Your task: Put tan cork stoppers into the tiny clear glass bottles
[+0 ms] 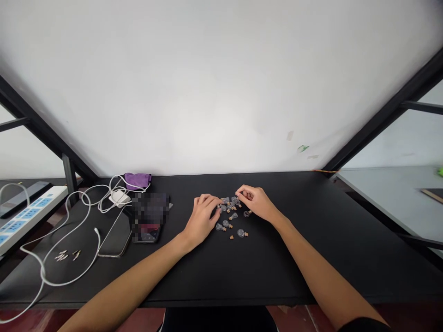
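Several tiny clear glass bottles with cork stoppers lie in a loose group on the black table (270, 272). My left hand (204, 216) rests at the group's left side, fingers apart, fingertips touching or close to the bottles there. At the upper right of the group, my right hand (254, 199) has its thumb and index finger brought together; whatever is between them is too small to make out. Nearer to me lie a round bottle (241, 233), a loose cork (231, 237) and a cone-shaped bottle (220, 227). A dark-looking bottle (246, 213) sits below my right hand.
Left of my hands are a phone with a lit screen (147, 234), another dark phone (116, 237), a white charger (119, 198), a purple pouch (137, 180) and looping white cables. Small metallic pieces (61, 256) and a power strip (32, 214) are farther left. A wall stands behind.
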The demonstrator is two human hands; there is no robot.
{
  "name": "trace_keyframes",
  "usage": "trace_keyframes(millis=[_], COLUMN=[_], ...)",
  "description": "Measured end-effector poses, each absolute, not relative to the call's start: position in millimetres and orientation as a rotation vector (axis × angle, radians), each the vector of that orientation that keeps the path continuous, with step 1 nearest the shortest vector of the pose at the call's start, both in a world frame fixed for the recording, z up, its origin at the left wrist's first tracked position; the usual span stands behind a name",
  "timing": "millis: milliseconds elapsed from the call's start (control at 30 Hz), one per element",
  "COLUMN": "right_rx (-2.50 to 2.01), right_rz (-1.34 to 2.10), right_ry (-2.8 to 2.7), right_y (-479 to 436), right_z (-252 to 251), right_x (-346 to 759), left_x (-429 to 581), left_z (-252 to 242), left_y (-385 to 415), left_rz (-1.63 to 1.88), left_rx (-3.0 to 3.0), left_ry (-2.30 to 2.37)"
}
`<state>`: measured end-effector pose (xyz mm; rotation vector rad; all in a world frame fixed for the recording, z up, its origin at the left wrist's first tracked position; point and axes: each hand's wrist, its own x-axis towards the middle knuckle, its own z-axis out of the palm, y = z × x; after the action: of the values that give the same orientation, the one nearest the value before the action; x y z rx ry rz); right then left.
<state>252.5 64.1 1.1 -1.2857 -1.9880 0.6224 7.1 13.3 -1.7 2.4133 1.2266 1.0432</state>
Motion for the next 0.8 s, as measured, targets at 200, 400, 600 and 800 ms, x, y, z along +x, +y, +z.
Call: trace_keyframes(millis=[200, 400, 600, 800], right_rx=[-1.282, -1.252, -1.193, -1.136], right_rz=[0.582, 0.834, 0.864, 1.034], right_ry=[-1.977, -2.168, -2.420, -2.515], right_y=[60.0, 44.2, 31.3, 28.4], right_z=[11.9, 31.3, 45.5, 45.8], right_x=[253.6, 252.6, 245.0, 242.0], left_x=[12.2, 13.4, 15.4, 13.3], left_z=[-5.5, -4.8, 0.0, -3.6], left_y=[15.4, 16.7, 13.5, 15.5], left_rz=[0.844, 0.822, 0.846, 0.952], left_rx=[2.583, 2.570, 2.565, 2.510], left_ry=[1.211, 1.203, 1.178, 1.184])
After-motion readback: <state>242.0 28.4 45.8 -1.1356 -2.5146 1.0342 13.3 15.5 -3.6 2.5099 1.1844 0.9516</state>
